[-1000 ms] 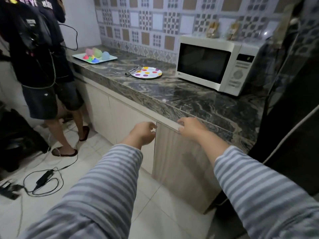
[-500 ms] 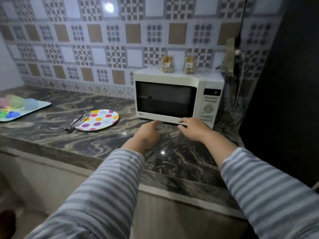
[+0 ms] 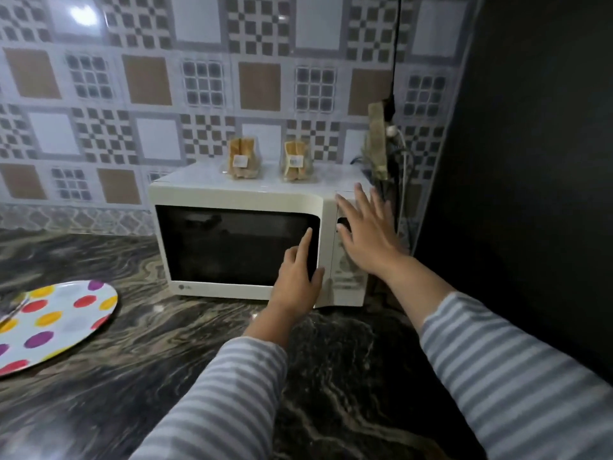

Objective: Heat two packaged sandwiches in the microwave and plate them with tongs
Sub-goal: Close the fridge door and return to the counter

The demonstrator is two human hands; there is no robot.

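Observation:
A white microwave (image 3: 232, 194) stands on the dark marble counter with its door closed. Two packaged sandwiches stand upright on its top: one on the left (image 3: 243, 159), one on the right (image 3: 296, 162). My left hand (image 3: 298, 273) is in front of the door's right edge, index finger stretched up against the dark glass. My right hand (image 3: 368, 230) is spread open over the control panel, holding nothing. A polka-dot plate (image 3: 63, 323) lies at the left of the counter, with the tip of the tongs (image 3: 13, 312) on its left rim.
The counter (image 3: 331, 376) runs under both arms. A dark tall surface (image 3: 530, 161) fills the right side beside the microwave. Cables and a plug (image 3: 394, 134) hang at the wall behind the microwave's right corner. Patterned tiles cover the back wall.
I have moved up close to the counter and microwave. Both hands rose from the counter's surface to the microwave front, the left to the door, the right to the panel.

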